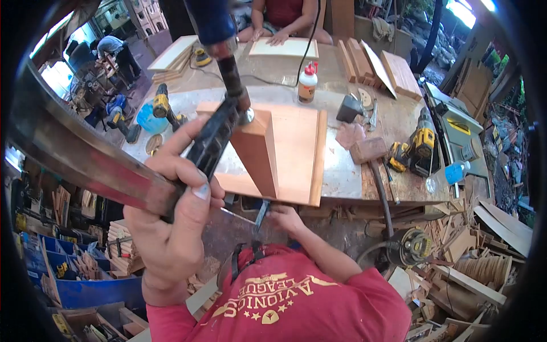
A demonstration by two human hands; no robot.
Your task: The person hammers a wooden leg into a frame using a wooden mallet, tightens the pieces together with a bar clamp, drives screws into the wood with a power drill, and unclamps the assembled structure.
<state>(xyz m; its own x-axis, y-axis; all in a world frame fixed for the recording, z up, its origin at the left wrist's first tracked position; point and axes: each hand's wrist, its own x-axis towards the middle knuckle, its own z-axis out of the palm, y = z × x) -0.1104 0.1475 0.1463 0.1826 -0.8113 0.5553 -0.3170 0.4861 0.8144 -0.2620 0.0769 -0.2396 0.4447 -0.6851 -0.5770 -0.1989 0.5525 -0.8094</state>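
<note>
Close to the camera, my left hand [182, 211] grips the black sliding arm of a bar clamp [211, 139]. The clamp's long bar runs off to the left, and its blue handle rises at the top. Its round pad rests on the upper end of an upright wooden board [256, 151], which stands on a reddish wooden panel [293, 137] with raised edges. My right hand [288, 220] is low at the panel's near edge, fingers curled beside a bluish metal rod [261, 215]. What those fingers hold is hidden.
On the table [342, 176] are a glue bottle [307, 84], a mallet [369, 151], a drill [423, 142] and another drill [162, 102]. Across the table, a person's hands [278, 37] rest on a pale panel [285, 48]. Wood scraps [456, 285] lie at right.
</note>
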